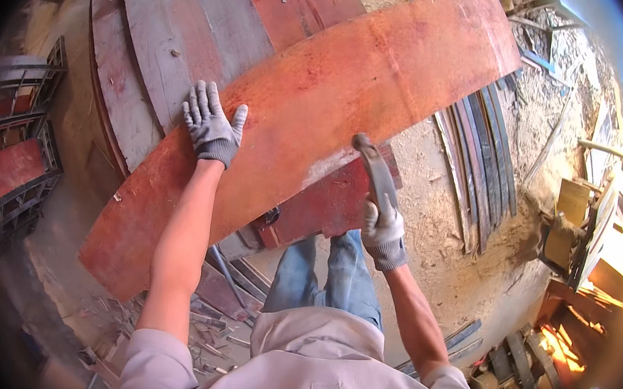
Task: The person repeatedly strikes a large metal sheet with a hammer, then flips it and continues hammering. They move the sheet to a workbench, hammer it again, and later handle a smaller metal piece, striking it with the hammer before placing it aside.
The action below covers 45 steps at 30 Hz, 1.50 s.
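A long red-brown plywood board lies tilted in front of me, running from lower left to upper right. My left hand, in a grey glove, rests flat with fingers spread on the board's upper edge. In a grey glove too, my right hand is closed on the handle of a dark curved metal tool. The tool's head sits at the board's lower edge.
More red and grey boards are stacked behind at upper left. Metal frames stand at the left. A bundle of thin dark strips lies on the sandy ground at right, with scrap wood and debris beyond.
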Motion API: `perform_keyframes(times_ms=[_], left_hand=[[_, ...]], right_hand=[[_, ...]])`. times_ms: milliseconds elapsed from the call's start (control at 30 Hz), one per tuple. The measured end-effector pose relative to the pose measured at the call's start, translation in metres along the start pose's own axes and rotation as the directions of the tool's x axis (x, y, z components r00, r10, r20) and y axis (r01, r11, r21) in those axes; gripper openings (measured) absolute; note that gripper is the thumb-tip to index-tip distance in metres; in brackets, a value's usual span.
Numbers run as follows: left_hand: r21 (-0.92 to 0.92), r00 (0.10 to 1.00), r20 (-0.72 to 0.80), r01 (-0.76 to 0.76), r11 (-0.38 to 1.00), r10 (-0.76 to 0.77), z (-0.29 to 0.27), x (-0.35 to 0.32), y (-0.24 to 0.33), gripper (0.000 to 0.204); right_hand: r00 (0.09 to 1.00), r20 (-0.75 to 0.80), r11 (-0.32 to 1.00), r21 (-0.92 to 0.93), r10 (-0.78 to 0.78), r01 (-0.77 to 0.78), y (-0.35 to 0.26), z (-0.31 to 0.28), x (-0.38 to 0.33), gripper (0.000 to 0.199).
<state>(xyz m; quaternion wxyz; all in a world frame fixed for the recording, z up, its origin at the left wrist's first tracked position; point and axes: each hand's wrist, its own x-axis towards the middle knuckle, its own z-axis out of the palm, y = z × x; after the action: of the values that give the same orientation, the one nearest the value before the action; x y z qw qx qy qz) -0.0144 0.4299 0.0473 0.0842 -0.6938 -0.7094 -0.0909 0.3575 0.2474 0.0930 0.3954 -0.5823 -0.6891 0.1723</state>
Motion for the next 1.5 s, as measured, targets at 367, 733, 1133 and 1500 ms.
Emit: perform_keyframes(times_ms=[367,733,1133,1500], left_hand=[[-0.039,0.999,0.024,0.028,0.999,-0.027,-0.009,-0.003,-0.010,0.091],[-0.173,1.000,-0.002,0.012,0.985,-0.013,-0.004,-0.005,-0.022,0.085],[-0.228,0.995,-0.095,-0.014,0.974,-0.007,-0.010,0.006,-0.025,0.075],[-0.215,0.995,-0.100,-0.026,0.976,0.004,-0.006,-0.002,-0.034,0.076]], right_hand=[[0.976,0.170,0.985,-0.128,0.136,-0.115,0.011,-0.028,0.127,0.025],[0.852,0.518,0.933,-0.263,-0.078,0.246,0.003,0.015,0.310,0.037],[0.842,0.527,0.884,-0.331,-0.118,0.331,0.021,0.032,0.305,0.031],[0.797,0.192,0.767,0.216,0.573,-0.604,0.041,0.067,0.265,0.046]])
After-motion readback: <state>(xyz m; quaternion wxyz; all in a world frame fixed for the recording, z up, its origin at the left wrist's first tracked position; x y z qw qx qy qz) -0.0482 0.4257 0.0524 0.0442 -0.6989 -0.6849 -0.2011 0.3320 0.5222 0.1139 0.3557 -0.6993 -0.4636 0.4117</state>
